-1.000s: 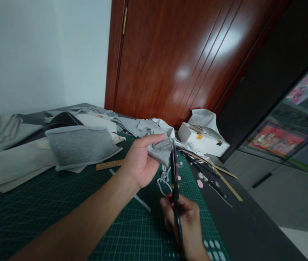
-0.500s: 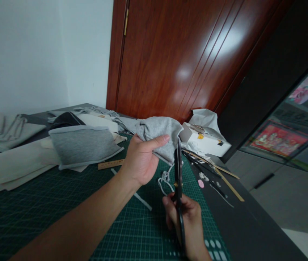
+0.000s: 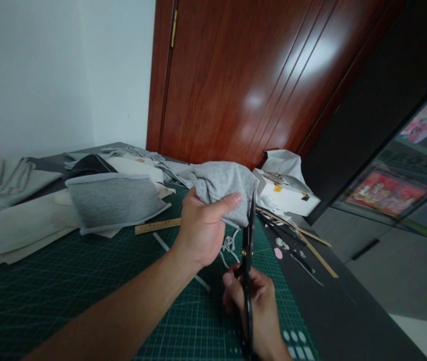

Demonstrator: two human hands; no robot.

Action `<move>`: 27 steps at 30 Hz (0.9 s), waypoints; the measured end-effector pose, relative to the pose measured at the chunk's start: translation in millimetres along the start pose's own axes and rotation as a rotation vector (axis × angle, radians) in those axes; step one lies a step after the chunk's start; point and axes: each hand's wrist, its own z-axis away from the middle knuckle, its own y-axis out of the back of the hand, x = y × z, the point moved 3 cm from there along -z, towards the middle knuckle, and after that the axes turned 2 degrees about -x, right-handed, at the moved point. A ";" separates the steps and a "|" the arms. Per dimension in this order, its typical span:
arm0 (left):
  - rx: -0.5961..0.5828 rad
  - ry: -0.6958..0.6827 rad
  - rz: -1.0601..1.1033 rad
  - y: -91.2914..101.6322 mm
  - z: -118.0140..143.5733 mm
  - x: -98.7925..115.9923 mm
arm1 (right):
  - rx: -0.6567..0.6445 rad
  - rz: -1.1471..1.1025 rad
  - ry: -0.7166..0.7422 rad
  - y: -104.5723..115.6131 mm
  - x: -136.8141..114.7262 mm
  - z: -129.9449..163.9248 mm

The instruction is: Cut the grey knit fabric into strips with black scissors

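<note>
My left hand (image 3: 202, 226) grips a bunched piece of grey fabric (image 3: 225, 185) and holds it up above the green cutting mat (image 3: 85, 296). My right hand (image 3: 259, 307) is closed around the handles of black scissors (image 3: 248, 260). Their blades point upward and touch the fabric's right edge beside my left thumb. Thin pale fabric trimmings (image 3: 230, 245) lie on the mat just below the fabric.
A folded grey cloth (image 3: 113, 200) and beige fabric sheets (image 3: 21, 228) lie at the left. A wooden ruler (image 3: 156, 226) rests on the mat. A white box (image 3: 284, 193) and long thin sticks (image 3: 303, 245) lie at the right by the table's dark edge. A wooden door stands behind.
My left hand has gathered more grey fabric and lifted it higher. The scissors have shifted slightly right, their blades staying against the fabric's edge.
</note>
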 end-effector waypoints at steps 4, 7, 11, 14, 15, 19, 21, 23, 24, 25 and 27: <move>-0.015 0.004 -0.005 0.2 4.1 -4.3 | 0.008 -0.011 0.014 0.6 -0.5 -1.2; -0.023 -0.012 -0.021 1.0 6.4 -6.8 | 0.022 -0.012 0.024 1.3 -1.0 -1.5; -0.016 -0.016 -0.053 2.5 8.5 -10.1 | 0.036 -0.014 0.031 0.8 -2.5 -1.8; -0.014 -0.012 -0.064 2.5 10.2 -12.1 | 0.065 -0.034 0.032 0.8 -4.1 -1.2; -0.012 -0.011 -0.066 2.4 10.7 -12.5 | 0.072 -0.037 0.031 0.8 -4.7 -0.8; -0.008 -0.012 -0.079 2.0 11.8 -12.8 | 0.083 -0.038 0.022 1.2 -6.5 0.4; -0.002 -0.017 -0.084 2.3 11.7 -12.7 | 0.093 -0.037 0.022 1.6 -6.6 0.2; 0.002 -0.025 -0.081 2.5 11.9 -12.7 | 0.104 -0.030 0.025 1.9 -6.4 -0.3; 0.003 -0.027 -0.077 2.5 12.0 -12.8 | 0.105 -0.024 0.027 1.9 -6.2 -0.6; 0.004 -0.029 -0.072 2.4 12.3 -12.9 | 0.106 -0.017 0.029 1.9 -6.1 -0.7; 0.009 -0.030 -0.066 2.1 13.0 -13.1 | 0.107 -0.002 0.032 2.0 -6.1 -0.7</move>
